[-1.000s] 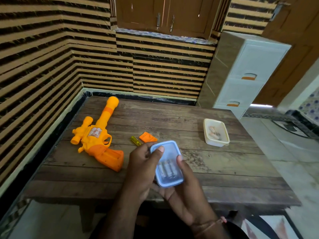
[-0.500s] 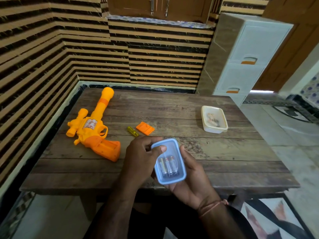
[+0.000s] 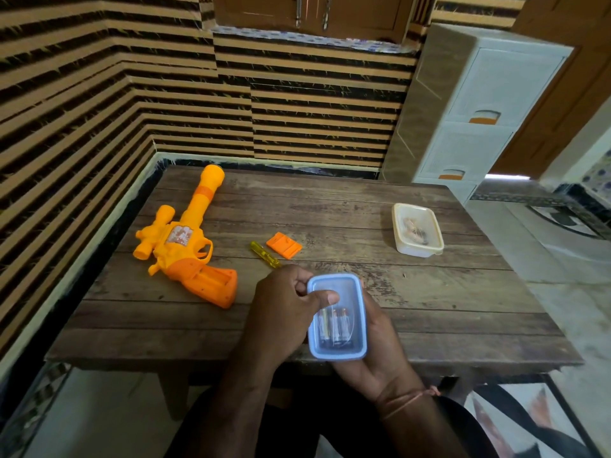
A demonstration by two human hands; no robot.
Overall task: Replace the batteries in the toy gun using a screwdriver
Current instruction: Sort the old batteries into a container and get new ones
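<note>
An orange and yellow toy gun (image 3: 185, 247) lies on the left of the wooden table (image 3: 429, 299), its handle compartment open. Its orange battery cover (image 3: 284, 245) and a small yellow screwdriver (image 3: 263, 254) lie apart in the table's middle. Over the near edge, my right hand (image 3: 373, 352) cradles a small clear box with a blue lid (image 3: 337, 317) from below. Three batteries (image 3: 334, 327) show through the lid. My left hand (image 3: 281, 312) grips the box's left side, thumb pressed on the lid.
A white container (image 3: 417, 229) holding small items sits open at the table's right. A white plastic drawer unit (image 3: 476, 107) stands behind the table's far right corner. Striped walls close the left and far sides. Tiled floor lies to the right.
The view has tilted down and the hands with the box have come slightly nearer to me. The grip on the lidded box is the same; things on the table have not moved.
</note>
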